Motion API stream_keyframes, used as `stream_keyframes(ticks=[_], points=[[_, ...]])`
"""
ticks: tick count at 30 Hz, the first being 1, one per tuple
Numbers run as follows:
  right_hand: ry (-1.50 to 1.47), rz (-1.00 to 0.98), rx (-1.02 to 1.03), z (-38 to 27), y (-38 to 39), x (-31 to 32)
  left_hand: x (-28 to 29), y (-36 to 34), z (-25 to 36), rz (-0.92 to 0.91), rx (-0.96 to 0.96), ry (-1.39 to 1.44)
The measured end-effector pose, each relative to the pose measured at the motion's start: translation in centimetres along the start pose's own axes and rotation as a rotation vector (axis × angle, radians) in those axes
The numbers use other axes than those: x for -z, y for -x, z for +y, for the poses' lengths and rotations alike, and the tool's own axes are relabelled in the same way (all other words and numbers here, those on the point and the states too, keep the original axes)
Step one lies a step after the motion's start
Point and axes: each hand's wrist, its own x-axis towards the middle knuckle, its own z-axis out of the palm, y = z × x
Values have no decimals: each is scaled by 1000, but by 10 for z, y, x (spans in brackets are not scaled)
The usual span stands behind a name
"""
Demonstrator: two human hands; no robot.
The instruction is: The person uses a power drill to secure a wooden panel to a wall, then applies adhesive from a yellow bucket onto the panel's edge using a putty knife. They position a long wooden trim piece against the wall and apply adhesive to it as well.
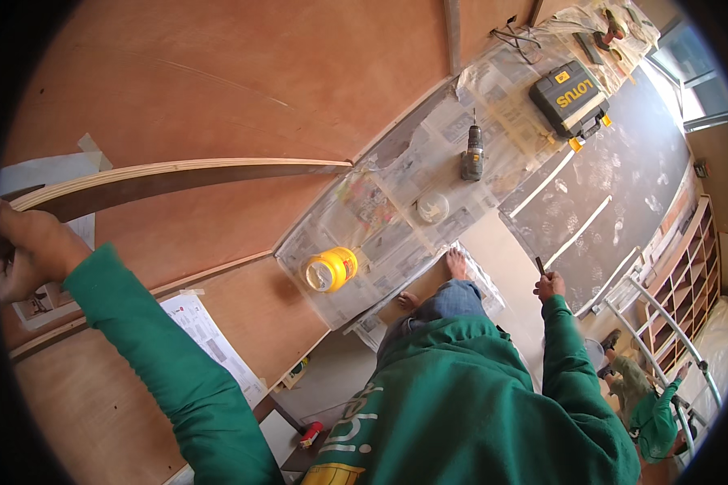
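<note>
Panel (186,166) with a pale edge spans the upper left; by its end at the frame's rim, the left hand (32,252) is shadowed, its grip impossible to tell. Right hand (551,286), right of centre, clasps a dark slim tool (539,265), lower end hidden, open room toward the drill (473,153).

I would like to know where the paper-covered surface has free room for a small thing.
On the paper-covered surface, room shows between the yellow jar and the round pale object, and between the drill and the black case. The far end is crowded: cables, a red power tool and the case sit close.
</note>
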Motion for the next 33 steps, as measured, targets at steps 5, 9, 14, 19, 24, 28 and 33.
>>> stream_keyframes(ticks=[5, 9, 14, 19, 24, 28, 33], points=[[-32, -3, -28, 24, 20, -5, 12, 11, 60, 44, 40, 115], [-4, -10, -83, 52, 36, -13, 28, 4, 91, 73, 30, 172], [41, -17, -107, 75, 41, -19, 77, 21, 104, 49, 260, 66], [26, -36, -75, 65, 32, -22, 108, 18, 122, 106, 278, 63], [30, -55, -27, 32, 20, -26, 130, 12, 141, 152, 280, -66], [33, -84, -3, 9, 9, -32, 157, 5, 151, 135, 271, -142], [72, -143, 27, -20, 9, -38, 203, -17, 155, 119, 243, -269]])
